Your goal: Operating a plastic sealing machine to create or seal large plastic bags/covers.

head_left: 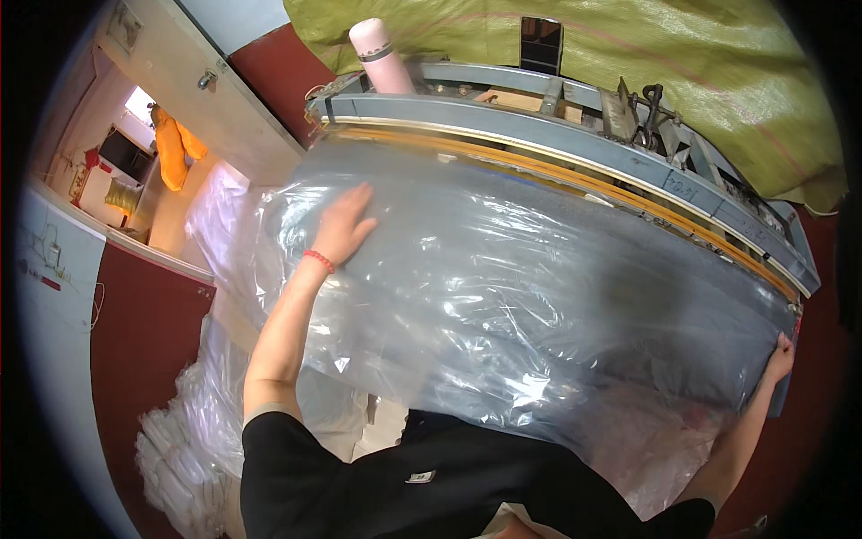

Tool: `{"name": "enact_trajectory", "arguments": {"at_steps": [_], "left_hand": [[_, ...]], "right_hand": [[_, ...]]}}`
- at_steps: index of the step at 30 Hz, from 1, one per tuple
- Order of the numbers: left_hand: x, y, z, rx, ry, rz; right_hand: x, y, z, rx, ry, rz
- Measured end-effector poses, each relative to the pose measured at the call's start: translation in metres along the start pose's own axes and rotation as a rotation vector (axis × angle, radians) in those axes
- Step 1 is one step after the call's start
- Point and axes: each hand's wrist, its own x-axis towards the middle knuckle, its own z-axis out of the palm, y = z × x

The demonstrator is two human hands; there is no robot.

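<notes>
One wide, clear plastic sheet (503,296), lying under the left hand (343,226), fingers extended, and reaching the curled right hand (782,359), whose grip cannot be told; beyond both, one long blue-grey metal beam (539,130); farther, past the left hand, one pink cylindrical bottle (375,52).

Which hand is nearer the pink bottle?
Left. The left hand lies on the plastic sheet, below the pink bottle in view; the right hand is at the sheet's far right edge.
</notes>
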Motion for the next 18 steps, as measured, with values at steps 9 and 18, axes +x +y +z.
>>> {"name": "enact_trajectory", "arguments": {"at_steps": [9,18], "left_hand": [[0.042,-0.003,0.021,0.059,0.295,0.032],[0.052,0.042,0.031,-0.083,0.374,-0.182]], "right_hand": [[-0.018,0.011,-0.072,0.737,-0.062,0.199],[-0.072,0.023,-0.166,0.784,0.109,0.286]]}}
